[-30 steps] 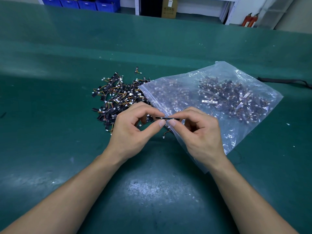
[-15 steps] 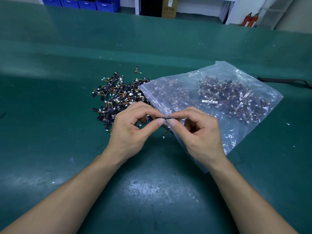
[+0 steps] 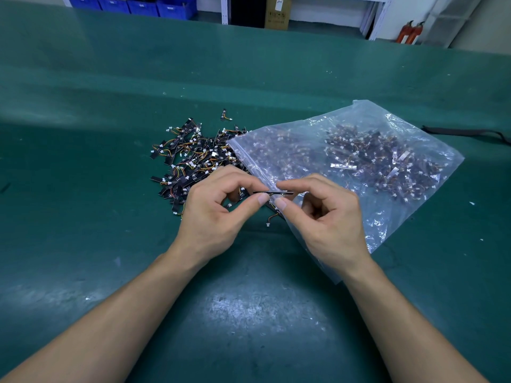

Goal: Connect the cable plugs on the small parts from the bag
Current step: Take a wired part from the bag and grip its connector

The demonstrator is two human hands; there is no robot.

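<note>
A wide green bench mat (image 3: 249, 78) filled the frame, with blue bins (image 3: 138, 2) along the top left edge, a cardboard box (image 3: 277, 16) at top centre and two red fire extinguishers (image 3: 409, 31) at upper right. Right of centre lay a clear plastic bag (image 3: 367, 111), its mouth facing left, with many small parts (image 3: 381, 158) showing through it. A loose heap (image 3: 193, 158) of the same dark strips, with orange and yellow leads and white plugs, lay spilled just left of the mouth.

Just below the heap the two hands met in front of the bag's edge. The left hand (image 3: 213, 217) pinched one end of a thin black strip (image 3: 272, 192) between thumb and forefinger. The right hand (image 3: 329, 222) pinched the other end the same way, its remaining fingers loosely curled. The strip sat level, lifted off the mat. A short lead with a white plug (image 3: 267, 224) hung beneath it. Whether that lead belonged to the held strip could not be told.

The step appeared to be readying this piece for mating its plug. It would go best with one hand steadying the strip close to its socket. The other hand should take the plug by its body, not by the thin wires, and press it in straight.
</note>
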